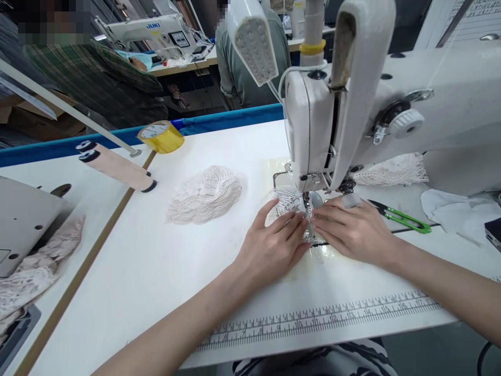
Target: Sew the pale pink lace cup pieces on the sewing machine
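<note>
Pressed flat, fingers open, on lace piece [288, 202] at twelve o'clock under sewing machine [313, 130]: left hand [274, 245], right hand [352, 230], equally near.

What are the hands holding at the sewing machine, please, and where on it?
Both hands press a small lace piece flat at the needle: the left hand on its near left edge, the right hand on its right side. Neither lifts it.

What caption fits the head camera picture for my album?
Both hands, left and right, press a lace piece flat under the sewing machine.
</note>
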Tool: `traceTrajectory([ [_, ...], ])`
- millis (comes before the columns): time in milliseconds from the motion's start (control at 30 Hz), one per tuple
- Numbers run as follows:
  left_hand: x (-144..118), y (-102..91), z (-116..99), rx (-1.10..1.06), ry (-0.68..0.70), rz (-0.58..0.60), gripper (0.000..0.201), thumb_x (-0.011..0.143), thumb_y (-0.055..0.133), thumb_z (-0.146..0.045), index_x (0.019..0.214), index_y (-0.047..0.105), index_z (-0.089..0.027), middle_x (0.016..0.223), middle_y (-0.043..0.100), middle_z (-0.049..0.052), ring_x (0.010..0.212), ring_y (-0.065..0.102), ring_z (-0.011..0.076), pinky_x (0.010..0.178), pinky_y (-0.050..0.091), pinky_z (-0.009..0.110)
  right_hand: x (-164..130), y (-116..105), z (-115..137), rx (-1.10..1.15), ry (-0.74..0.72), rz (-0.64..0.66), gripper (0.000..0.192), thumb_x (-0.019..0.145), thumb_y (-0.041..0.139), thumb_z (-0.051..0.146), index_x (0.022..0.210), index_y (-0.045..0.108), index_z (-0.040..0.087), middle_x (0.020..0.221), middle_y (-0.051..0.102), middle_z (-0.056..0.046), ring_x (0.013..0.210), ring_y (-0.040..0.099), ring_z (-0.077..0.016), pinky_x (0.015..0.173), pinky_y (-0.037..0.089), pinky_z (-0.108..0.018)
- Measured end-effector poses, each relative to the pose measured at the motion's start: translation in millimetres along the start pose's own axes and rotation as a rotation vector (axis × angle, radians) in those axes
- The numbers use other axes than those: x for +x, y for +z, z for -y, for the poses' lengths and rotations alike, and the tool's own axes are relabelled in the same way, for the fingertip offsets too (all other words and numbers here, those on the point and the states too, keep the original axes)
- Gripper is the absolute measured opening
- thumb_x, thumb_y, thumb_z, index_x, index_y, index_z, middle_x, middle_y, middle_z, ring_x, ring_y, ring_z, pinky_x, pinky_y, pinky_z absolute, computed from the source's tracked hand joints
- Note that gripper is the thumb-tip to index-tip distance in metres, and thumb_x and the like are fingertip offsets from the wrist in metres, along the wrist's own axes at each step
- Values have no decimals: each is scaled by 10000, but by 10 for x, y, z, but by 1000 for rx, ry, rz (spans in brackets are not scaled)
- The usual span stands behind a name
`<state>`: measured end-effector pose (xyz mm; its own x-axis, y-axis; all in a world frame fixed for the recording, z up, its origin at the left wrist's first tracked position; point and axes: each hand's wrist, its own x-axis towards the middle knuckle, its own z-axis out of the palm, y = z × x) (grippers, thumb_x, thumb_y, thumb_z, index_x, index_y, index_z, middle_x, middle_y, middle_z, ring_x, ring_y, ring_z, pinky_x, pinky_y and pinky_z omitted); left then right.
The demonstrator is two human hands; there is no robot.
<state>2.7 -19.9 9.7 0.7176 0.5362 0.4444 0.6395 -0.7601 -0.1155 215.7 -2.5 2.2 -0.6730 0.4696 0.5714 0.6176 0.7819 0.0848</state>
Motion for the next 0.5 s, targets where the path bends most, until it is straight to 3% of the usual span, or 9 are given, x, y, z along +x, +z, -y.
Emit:
traceTrajectory([
  [500, 19, 56, 50, -31, -46, -18, 285, 921, 497, -323, 1112, 645, -172, 1116, 687, 69, 1044, 639, 212, 1143, 213, 586, 3, 24, -8, -32, 32, 34, 179, 901, 538, 207, 974, 691, 151, 993, 707, -63, 846, 602, -185, 678, 393, -327],
])
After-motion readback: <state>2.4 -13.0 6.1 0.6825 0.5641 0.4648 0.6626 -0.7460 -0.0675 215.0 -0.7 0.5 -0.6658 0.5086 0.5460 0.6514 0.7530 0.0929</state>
